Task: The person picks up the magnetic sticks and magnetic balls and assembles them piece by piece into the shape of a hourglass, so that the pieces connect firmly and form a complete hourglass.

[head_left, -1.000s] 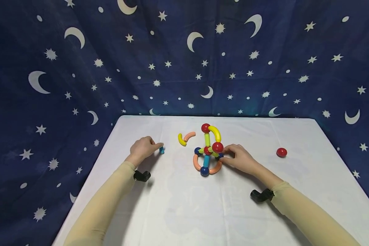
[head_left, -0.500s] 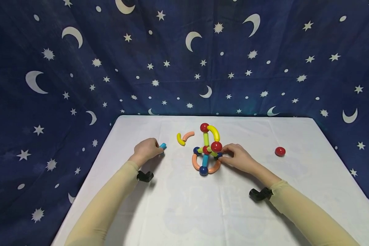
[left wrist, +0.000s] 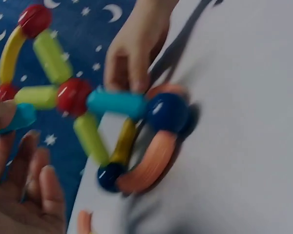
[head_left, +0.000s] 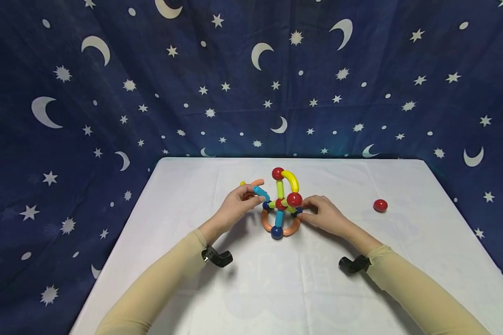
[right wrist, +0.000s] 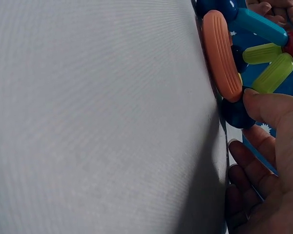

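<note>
A magnetic stick-and-ball structure stands mid-table, built around a red ball (head_left: 281,204) with lime sticks and a blue stick (head_left: 279,217) joined to it. My left hand (head_left: 234,205) pinches a curved light-blue stick (head_left: 261,192) by the structure's left side, close above a dark blue ball (head_left: 266,205). Whether they touch cannot be told. On the other side, my right hand (head_left: 328,217) holds a dark blue ball (right wrist: 236,115) at the base between thumb and fingers. Orange curved sticks (head_left: 292,227) link the base balls. A yellow curved stick (head_left: 292,180) joins two upper red balls.
Behind my left hand lie a loose orange curved stick (head_left: 257,182) and a yellow one (head_left: 242,183), both partly hidden. A single red ball (head_left: 380,205) sits on the right of the white-covered table (head_left: 268,288). A dark starry cloth (head_left: 218,93) hangs behind.
My left hand has picked the light-blue stick up off the table at left and carried it right to the structure. The right hand has stayed on its ball.
</note>
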The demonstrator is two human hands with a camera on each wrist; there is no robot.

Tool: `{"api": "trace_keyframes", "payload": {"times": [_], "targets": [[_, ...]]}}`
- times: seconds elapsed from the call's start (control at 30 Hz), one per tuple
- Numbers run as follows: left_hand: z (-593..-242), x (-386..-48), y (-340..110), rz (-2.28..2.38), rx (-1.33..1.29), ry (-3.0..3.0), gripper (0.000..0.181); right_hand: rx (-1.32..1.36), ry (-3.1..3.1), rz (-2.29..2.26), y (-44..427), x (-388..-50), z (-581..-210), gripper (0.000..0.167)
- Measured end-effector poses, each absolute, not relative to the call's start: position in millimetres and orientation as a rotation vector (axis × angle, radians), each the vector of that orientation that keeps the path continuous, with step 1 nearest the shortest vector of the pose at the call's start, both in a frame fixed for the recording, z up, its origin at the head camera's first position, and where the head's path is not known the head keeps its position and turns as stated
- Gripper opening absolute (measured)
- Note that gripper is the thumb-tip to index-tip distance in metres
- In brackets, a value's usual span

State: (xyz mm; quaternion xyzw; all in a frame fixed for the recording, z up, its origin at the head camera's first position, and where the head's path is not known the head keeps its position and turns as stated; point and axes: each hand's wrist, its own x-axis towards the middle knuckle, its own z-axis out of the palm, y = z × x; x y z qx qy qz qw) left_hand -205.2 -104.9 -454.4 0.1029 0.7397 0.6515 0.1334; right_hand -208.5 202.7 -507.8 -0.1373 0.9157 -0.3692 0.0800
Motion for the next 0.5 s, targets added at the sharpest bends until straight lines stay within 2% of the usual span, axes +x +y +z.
{"api": "trace_keyframes", "payload": {"times": [0.5], "targets": [[-469,-199,-80,1.958,0.366,2.150,0.026,-0.416,2.746,-1.111,202,-208,-509,0.037]]}}
